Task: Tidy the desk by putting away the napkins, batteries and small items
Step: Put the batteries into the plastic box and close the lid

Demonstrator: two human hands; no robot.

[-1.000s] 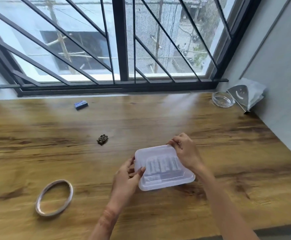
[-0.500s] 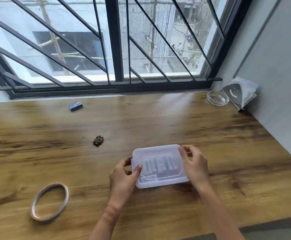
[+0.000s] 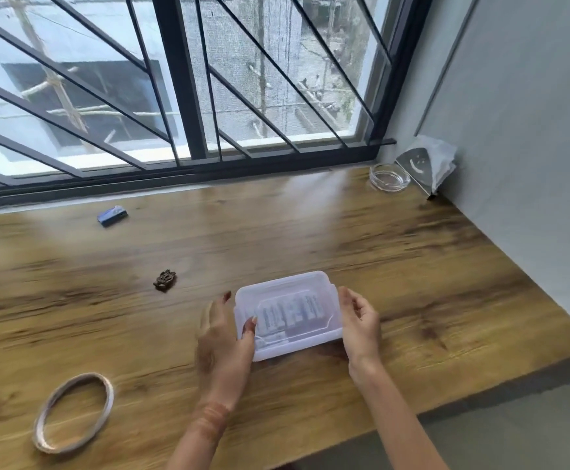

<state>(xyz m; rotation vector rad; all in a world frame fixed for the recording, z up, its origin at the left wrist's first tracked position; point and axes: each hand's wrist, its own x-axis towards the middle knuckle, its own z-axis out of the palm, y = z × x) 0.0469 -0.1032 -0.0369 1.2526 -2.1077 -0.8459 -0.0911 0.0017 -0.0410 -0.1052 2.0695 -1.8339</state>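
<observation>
A translucent plastic box (image 3: 297, 286) with its lid on rests on the wooden desk (image 3: 412, 273). Several batteries (image 3: 288, 312) show through the lid. My left hand (image 3: 224, 340) grips the box's left end, thumb on the lid. Against the right end my right hand (image 3: 360, 325) is pressed, fingers curled. White napkins (image 3: 441, 161) stand in a metal holder (image 3: 414, 164) with a smile cut-out, at the far right corner by the wall.
A small dark brown trinket (image 3: 165, 279) lies left of the box. A blue rectangular item (image 3: 112, 216) sits near the window. A coil of pale wire (image 3: 73, 412) lies front left. A glass ashtray (image 3: 389, 178) stands beside the napkin holder. The desk's front edge drops off at right.
My right hand slid from the lid's far corner down to the box's right end. The left hand stays at the left end, and the box now lies flat.
</observation>
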